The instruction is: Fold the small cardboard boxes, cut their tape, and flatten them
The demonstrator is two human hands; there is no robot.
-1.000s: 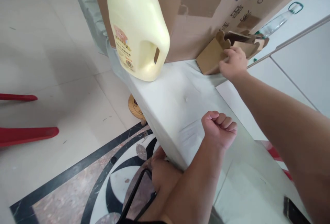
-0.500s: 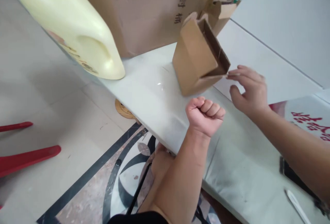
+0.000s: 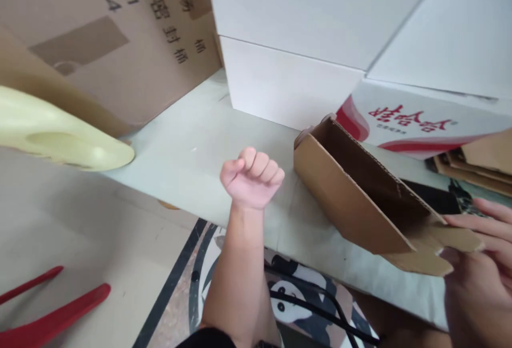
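Note:
My left hand (image 3: 252, 177) is clenched in a fist over the near edge of the pale table (image 3: 188, 150), with nothing visible in it. A small open brown cardboard box (image 3: 352, 198) lies on its side just right of the fist. My right hand (image 3: 478, 262), at the lower right corner, grips the box by its end flap, fingers above and thumb below. The box's open side faces up and away from me.
A cream plastic jug (image 3: 60, 137) lies at the left. A large brown carton (image 3: 108, 33) with printed characters stands behind it. White boxes (image 3: 304, 33) fill the back; one with red lettering (image 3: 416, 118) sits right. Red chair legs (image 3: 52, 316) cross the floor.
My right hand has taken the small cardboard box and pulled it down and right toward me, tipping it flat. The view swung right. My left fist has stayed clenched.

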